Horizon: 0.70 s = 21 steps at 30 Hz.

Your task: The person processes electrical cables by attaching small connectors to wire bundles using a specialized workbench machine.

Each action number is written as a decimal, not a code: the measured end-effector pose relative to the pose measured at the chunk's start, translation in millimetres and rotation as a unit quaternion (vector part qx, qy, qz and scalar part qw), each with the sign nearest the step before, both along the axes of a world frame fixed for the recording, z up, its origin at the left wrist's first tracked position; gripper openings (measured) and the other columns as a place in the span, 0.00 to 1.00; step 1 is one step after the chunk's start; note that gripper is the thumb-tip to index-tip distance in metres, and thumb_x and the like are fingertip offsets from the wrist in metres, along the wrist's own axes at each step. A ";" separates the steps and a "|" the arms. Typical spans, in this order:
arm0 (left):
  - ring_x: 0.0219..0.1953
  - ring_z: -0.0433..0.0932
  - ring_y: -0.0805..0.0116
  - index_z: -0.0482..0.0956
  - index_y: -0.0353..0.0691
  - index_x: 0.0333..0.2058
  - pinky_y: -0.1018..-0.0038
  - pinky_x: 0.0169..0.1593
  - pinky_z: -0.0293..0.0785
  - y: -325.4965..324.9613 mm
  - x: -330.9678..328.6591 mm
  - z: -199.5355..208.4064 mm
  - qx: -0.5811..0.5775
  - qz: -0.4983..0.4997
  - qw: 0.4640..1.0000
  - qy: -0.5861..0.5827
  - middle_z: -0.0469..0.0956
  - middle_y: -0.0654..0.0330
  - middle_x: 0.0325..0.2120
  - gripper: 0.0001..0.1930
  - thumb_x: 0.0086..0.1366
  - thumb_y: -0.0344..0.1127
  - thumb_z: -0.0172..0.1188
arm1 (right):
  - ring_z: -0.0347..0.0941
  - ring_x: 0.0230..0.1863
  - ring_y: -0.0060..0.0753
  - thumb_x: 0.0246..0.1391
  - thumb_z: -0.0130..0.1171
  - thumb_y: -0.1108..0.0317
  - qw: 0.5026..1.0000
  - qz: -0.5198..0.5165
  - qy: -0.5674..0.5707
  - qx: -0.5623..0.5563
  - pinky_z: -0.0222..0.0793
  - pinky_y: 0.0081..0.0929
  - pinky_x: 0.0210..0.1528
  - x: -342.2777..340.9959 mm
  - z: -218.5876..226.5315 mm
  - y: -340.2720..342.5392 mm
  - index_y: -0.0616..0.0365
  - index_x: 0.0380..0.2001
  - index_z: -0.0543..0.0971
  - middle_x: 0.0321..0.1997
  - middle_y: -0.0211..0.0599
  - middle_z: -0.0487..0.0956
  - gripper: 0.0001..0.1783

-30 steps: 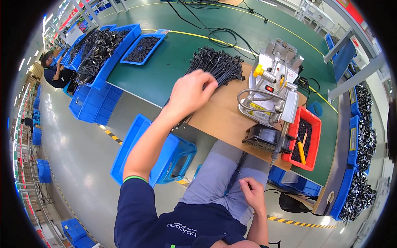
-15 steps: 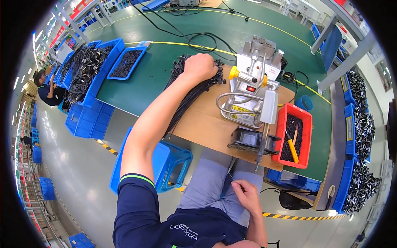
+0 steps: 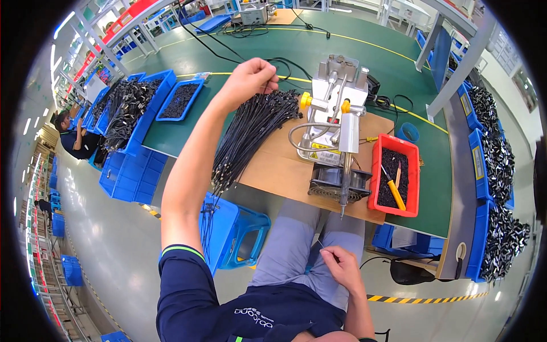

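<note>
My left hand (image 3: 250,81) is raised above the far end of a thick bundle of black cables (image 3: 245,134). Its fingers pinch together on what looks like a black cable, mostly hidden by the hand. Several loose cable ends (image 3: 208,223) dangle past the table's edge over a blue stool (image 3: 250,233). Low over my lap, my right hand (image 3: 343,268) is closed on a thin wire (image 3: 321,243) that sticks out past the fingertips. Ahead of it, a soldering iron (image 3: 345,182) points tip down from a silver machine (image 3: 336,85), beside a black fan (image 3: 327,181).
Right of the machine, a red bin (image 3: 376,191) holds small black parts and a yellow-handled tool (image 3: 395,194). Blue bins (image 3: 155,100) of parts stand at the left, with another person (image 3: 77,137) beyond. More blue bins (image 3: 481,171) line the right. A brown board (image 3: 279,171) covers the near table.
My left hand has lifted off the bundle, moving away and slightly left. Loose cable ends now hang over the stool. My right hand keeps its place, and the view has shifted slightly.
</note>
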<state>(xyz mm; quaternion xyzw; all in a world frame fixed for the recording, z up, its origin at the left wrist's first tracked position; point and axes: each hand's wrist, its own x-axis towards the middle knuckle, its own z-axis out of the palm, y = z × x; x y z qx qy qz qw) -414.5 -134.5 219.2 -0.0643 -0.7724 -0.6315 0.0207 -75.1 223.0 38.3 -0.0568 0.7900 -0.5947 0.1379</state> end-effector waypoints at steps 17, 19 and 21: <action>0.28 0.83 0.77 0.77 0.33 0.53 0.78 0.28 0.81 95.7 297.8 -31.3 0.130 -0.246 0.944 -0.175 0.86 0.57 0.33 0.13 0.74 0.28 0.66 | 0.63 0.28 0.14 0.62 0.68 0.78 0.943 -0.051 0.246 -0.218 0.60 0.17 0.31 -12.5 115.5 -17.5 0.65 0.50 0.86 0.48 0.33 0.78 0.13; 0.29 0.82 0.78 0.77 0.34 0.53 0.79 0.29 0.80 104.4 310.6 -51.0 0.169 -0.242 0.937 -0.189 0.86 0.58 0.34 0.13 0.75 0.29 0.66 | 0.63 0.28 0.12 0.63 0.69 0.76 0.952 -0.041 0.226 -0.202 0.59 0.16 0.29 -13.1 110.9 -21.8 0.64 0.49 0.86 0.46 0.33 0.79 0.12; 0.30 0.81 0.80 0.77 0.36 0.53 0.81 0.30 0.78 112.4 316.8 -64.3 0.202 -0.220 0.935 -0.190 0.87 0.59 0.35 0.12 0.76 0.31 0.65 | 0.65 0.29 0.12 0.64 0.68 0.77 0.957 -0.049 0.207 -0.197 0.59 0.16 0.29 -8.1 95.6 -21.3 0.64 0.48 0.86 0.44 0.32 0.80 0.10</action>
